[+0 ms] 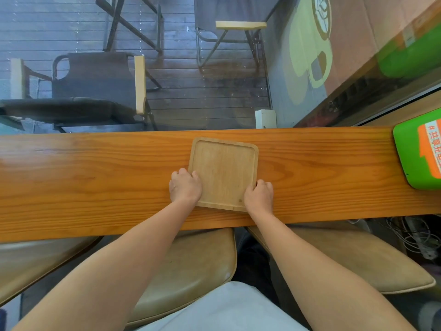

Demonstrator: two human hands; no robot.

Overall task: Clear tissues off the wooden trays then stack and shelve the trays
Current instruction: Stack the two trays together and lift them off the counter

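Observation:
A square light wooden tray (224, 170) with a raised rim lies flat on the long wooden counter (95, 177), near its middle. Its surface is bare; no tissue shows on it. My left hand (185, 186) grips the tray's left edge near the front corner, fingers curled over the rim. My right hand (259, 194) grips the right edge near the front corner in the same way. I cannot tell whether more than one tray lies here.
A green and orange box (420, 151) stands at the counter's right end. A small white box (265, 118) sits behind the counter by the window glass. Tan stool seats (191, 263) are below the counter's near edge. Chairs stand outside on the dark deck.

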